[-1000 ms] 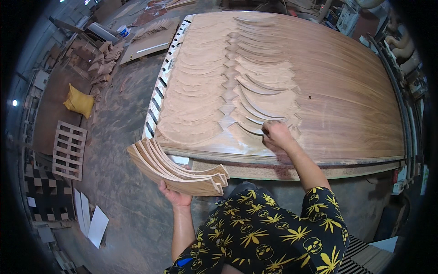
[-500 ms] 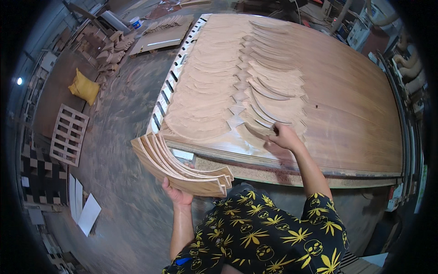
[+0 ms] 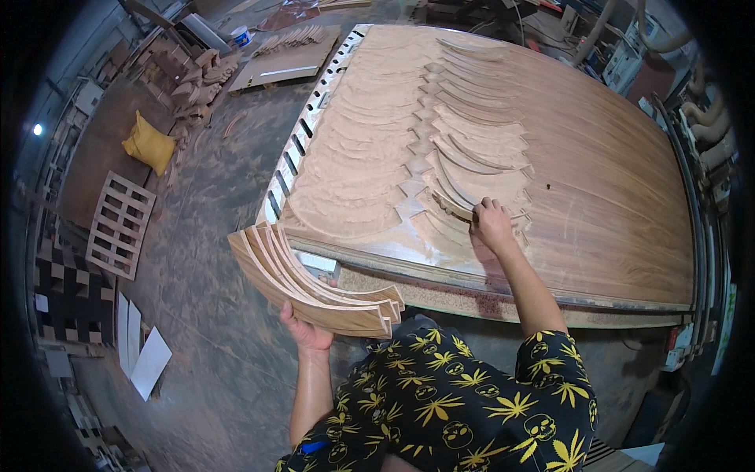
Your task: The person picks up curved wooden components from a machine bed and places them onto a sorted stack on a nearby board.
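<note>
My left hand point(image 3: 307, 326) holds a stack of curved wooden pieces point(image 3: 314, 297) off the near left corner of the table. The pieces have brown faces and pale cut edges, and they lie nested one against another. Out over the large wood-grain panel point(image 3: 605, 181), my right hand point(image 3: 492, 223) has its fingers closed on the right end of a curved wooden strip point(image 3: 451, 206). Further curved strips point(image 3: 472, 164) lie in a row beyond it, amid pale sawdust point(image 3: 354, 141). The fingertips of my right hand are partly hidden.
A white slotted edge point(image 3: 292, 161) runs along the table's left side. On the floor to the left are a yellow sack point(image 3: 148, 143), a slatted wooden frame point(image 3: 120, 226) and white sheets point(image 3: 149, 366). A low stack of panels point(image 3: 287, 63) stands at the far left.
My right hand has moved slightly up and away, from the nearest curved strip to beside the strips just behind it. My left hand keeps the stack in nearly the same place.
</note>
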Demonstrator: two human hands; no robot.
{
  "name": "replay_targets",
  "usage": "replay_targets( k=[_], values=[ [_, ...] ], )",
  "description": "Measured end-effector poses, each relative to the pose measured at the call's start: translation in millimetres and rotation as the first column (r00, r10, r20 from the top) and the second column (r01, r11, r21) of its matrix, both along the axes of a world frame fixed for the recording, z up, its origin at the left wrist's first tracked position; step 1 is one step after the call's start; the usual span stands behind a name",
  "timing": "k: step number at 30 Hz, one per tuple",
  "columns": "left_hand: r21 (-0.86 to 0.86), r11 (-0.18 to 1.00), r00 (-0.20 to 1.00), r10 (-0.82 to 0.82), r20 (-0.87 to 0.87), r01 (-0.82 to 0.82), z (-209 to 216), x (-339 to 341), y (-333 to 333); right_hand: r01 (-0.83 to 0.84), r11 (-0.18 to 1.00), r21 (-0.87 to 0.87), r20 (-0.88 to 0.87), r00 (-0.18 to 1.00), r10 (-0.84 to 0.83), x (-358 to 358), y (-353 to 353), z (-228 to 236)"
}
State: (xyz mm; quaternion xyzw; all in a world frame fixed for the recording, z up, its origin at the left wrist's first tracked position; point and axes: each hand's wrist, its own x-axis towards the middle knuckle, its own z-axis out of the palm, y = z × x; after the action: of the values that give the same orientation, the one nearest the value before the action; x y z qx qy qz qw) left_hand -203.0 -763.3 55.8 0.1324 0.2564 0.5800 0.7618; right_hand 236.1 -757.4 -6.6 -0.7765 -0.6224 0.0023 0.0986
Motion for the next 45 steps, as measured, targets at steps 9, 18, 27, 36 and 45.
replay_targets(
  k=[9, 18, 27, 36, 45],
  values=[
    [-0.023, 1.0, 1.0, 0.003, 0.016, -0.003, -11.2, -5.2, -2.3, 0.022, 0.999, 0.031, -0.046, 0.999, -0.021, -0.1, 28.8, 14.8],
    [-0.014, 1.0, 1.0, 0.021, 0.007, -0.021, -11.5, -5.8, -4.5, -0.008, 1.0, -0.031, -0.002, 1.0, 0.008, -2.8, 35.4, -4.0],
    [-0.012, 0.999, 0.999, 0.035, 0.01, -0.034, -12.6, -4.3, -3.3, 0.081, 0.997, 0.018, -0.013, 0.997, -0.081, 9.0, 59.9, -3.3],
    [-0.021, 0.999, 0.999, 0.04, -0.008, -0.041, -7.5, 3.1, -2.7, 0.104, 0.988, -0.112, -0.041, 0.993, -0.109, 3.6, 61.3, 0.6],
    [-0.014, 0.999, 0.999, 0.037, -0.011, -0.037, -18.4, 2.9, 1.5, 0.115, 0.976, -0.182, -0.14, 0.98, -0.142, 3.4, 60.4, 14.9]
  ],
)
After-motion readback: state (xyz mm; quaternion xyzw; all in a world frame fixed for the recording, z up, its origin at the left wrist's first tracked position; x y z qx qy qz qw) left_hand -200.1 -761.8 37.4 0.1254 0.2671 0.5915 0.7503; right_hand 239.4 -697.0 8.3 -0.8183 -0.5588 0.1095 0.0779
